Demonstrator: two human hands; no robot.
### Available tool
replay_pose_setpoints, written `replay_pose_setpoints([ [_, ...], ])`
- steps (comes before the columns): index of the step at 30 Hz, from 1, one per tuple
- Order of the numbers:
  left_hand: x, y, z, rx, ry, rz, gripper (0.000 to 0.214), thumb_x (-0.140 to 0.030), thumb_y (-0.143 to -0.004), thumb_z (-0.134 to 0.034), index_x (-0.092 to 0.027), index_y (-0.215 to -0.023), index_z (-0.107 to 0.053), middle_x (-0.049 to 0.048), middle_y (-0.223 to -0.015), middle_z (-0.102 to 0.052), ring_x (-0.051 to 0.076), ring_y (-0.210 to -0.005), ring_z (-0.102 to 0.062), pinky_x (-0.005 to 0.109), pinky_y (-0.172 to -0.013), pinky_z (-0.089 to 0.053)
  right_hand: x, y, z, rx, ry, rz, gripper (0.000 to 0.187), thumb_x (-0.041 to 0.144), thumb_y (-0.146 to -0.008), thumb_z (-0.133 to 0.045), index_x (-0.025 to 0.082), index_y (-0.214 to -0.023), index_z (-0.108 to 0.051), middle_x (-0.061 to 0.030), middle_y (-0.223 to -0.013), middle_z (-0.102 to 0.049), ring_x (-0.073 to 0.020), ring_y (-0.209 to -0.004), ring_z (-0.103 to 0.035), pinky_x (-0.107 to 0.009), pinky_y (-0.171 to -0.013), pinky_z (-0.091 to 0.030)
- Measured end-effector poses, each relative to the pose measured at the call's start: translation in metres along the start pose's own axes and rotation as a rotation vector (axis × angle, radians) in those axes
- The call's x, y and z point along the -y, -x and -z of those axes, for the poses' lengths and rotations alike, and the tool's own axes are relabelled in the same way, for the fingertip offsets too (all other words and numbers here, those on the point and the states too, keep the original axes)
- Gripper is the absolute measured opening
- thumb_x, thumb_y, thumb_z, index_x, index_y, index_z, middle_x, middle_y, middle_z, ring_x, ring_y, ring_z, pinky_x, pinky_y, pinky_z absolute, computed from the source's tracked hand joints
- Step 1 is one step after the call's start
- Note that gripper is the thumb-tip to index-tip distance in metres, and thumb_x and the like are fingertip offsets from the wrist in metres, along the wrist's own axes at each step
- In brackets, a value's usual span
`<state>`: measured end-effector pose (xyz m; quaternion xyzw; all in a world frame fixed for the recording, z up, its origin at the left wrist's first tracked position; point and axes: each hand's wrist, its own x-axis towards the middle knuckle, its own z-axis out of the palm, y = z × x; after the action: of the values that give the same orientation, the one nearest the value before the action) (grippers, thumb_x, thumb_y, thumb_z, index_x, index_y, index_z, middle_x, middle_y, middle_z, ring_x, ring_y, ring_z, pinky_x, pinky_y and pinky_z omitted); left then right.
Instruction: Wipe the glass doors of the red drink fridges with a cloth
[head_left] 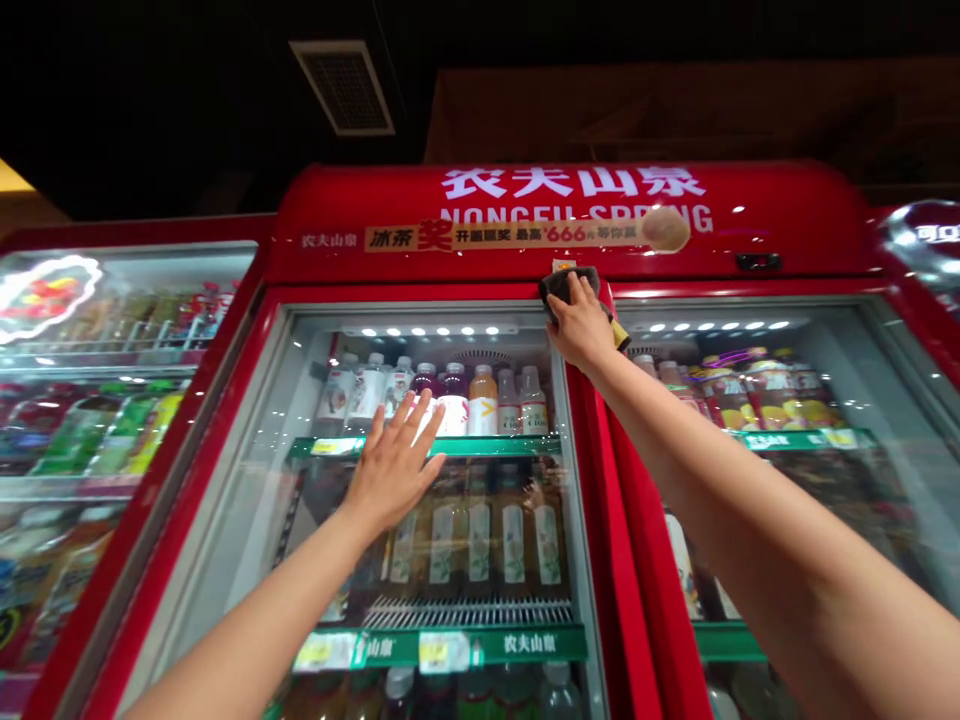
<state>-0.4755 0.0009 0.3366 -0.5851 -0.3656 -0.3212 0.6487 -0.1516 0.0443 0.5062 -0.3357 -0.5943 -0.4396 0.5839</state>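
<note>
A dark cloth [553, 290] with a yellowish edge is pressed against the top of the red door frame, where the two glass doors meet. My right hand [582, 328] lies over it, arm stretched up, fingers holding it to the frame. Lower and to the left, my left hand [396, 468] is spread open at the left glass door [322, 560]; whether the palm touches the glass I cannot tell. Behind this door stand bottles [484, 398] in rows on shelves. Both hands are on the front of a red drinks fridge [765, 215].
A promotional strip [487, 235] runs along the fridge's header, with a small dark display panel [757, 262] to its right. Another drinks fridge [142, 240] adjoins on the left, and one more is partly visible on the right. A ceiling vent [343, 88] is overhead.
</note>
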Motion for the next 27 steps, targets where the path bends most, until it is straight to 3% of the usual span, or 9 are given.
replay_pose_setpoints([
  [4,0.010,0.007,-0.010,0.022,0.001,0.020,0.065,-0.041,-0.104,-0.036,-0.029,-0.162,-0.009,0.0076,-0.168,-0.022,0.027,-0.155,-0.021,0.056,-0.123,-0.022,0.001,-0.001,-0.007,-0.057,-0.002,-0.001,0.046,0.012,-0.087,-0.047,0.021,-0.128,-0.068,-0.0069,-0.160,-0.040,-0.0345,-0.148,-0.033,-0.056,-0.118,-0.037],
  [7,0.008,0.011,-0.012,0.014,0.014,0.028,0.065,-0.042,-0.103,-0.036,-0.030,-0.161,-0.010,0.0067,-0.168,-0.022,0.027,-0.155,-0.022,0.056,-0.124,-0.021,0.023,0.021,-0.006,-0.039,0.031,0.116,0.046,0.012,-0.091,-0.042,0.018,-0.129,-0.067,-0.0086,-0.157,-0.044,-0.0295,-0.147,-0.036,-0.049,-0.120,-0.035],
  [9,0.007,0.011,-0.013,-0.005,0.032,0.030,0.064,-0.043,-0.103,-0.036,-0.031,-0.161,-0.011,0.0062,-0.168,-0.023,0.027,-0.154,-0.024,0.056,-0.123,-0.022,0.045,0.041,-0.009,-0.006,0.053,0.171,0.046,0.017,-0.095,-0.041,0.017,-0.135,-0.062,-0.0110,-0.159,-0.042,-0.0296,-0.147,-0.036,-0.048,-0.119,-0.035],
  [12,0.007,0.012,-0.014,-0.045,0.084,0.044,0.064,-0.043,-0.102,-0.039,-0.033,-0.161,-0.014,0.0039,-0.167,-0.025,0.027,-0.153,-0.026,0.056,-0.124,-0.022,0.067,0.061,-0.021,0.007,0.086,0.080,0.053,0.035,-0.100,-0.041,0.017,-0.149,-0.047,-0.0153,-0.160,-0.038,-0.0359,-0.146,-0.036,-0.057,-0.115,-0.036],
  [14,0.007,0.013,-0.014,-0.071,0.128,0.052,0.066,-0.042,-0.102,-0.041,-0.033,-0.161,-0.013,0.0025,-0.167,-0.025,0.027,-0.153,-0.027,0.055,-0.124,-0.022,0.070,0.056,-0.031,-0.020,0.095,-0.018,0.058,0.041,-0.101,-0.037,0.015,-0.152,-0.041,-0.0177,-0.161,-0.037,-0.0377,-0.147,-0.033,-0.060,-0.115,-0.034],
  [17,0.006,0.014,-0.014,-0.091,0.174,0.061,0.069,-0.041,-0.101,-0.043,-0.033,-0.162,-0.010,0.0021,-0.168,-0.023,0.027,-0.153,-0.028,0.055,-0.125,-0.021,0.066,0.027,-0.041,-0.075,0.072,-0.159,0.057,0.043,-0.101,-0.035,0.015,-0.150,-0.045,-0.0189,-0.160,-0.037,-0.0380,-0.148,-0.032,-0.059,-0.113,-0.035],
  [21,0.004,0.016,-0.014,-0.080,0.219,0.082,0.070,-0.039,-0.101,-0.045,-0.031,-0.162,-0.012,0.0045,-0.168,-0.023,0.028,-0.153,-0.027,0.057,-0.125,-0.019,0.075,0.000,-0.045,-0.113,0.076,-0.285,0.054,0.049,-0.100,-0.040,0.023,-0.146,-0.052,-0.0148,-0.157,-0.043,-0.0383,-0.144,-0.038,-0.061,-0.109,-0.038],
  [23,0.004,0.017,-0.014,-0.085,0.250,0.091,0.070,-0.038,-0.100,-0.045,-0.030,-0.161,-0.013,0.0055,-0.167,-0.024,0.028,-0.153,-0.026,0.058,-0.125,-0.019,0.090,0.009,-0.044,-0.089,0.108,-0.239,0.051,0.047,-0.100,-0.040,0.026,-0.145,-0.053,-0.0119,-0.156,-0.045,-0.0353,-0.143,-0.040,-0.058,-0.109,-0.040],
  [27,0.003,0.017,-0.016,-0.127,0.325,0.096,0.068,-0.039,-0.101,-0.045,-0.029,-0.161,-0.015,0.0067,-0.166,-0.027,0.028,-0.153,-0.026,0.059,-0.125,-0.018,0.110,0.058,-0.037,-0.006,0.181,-0.071,0.050,0.040,-0.101,-0.039,0.029,-0.149,-0.048,-0.0085,-0.159,-0.042,-0.0287,-0.145,-0.039,-0.049,-0.110,-0.043],
])
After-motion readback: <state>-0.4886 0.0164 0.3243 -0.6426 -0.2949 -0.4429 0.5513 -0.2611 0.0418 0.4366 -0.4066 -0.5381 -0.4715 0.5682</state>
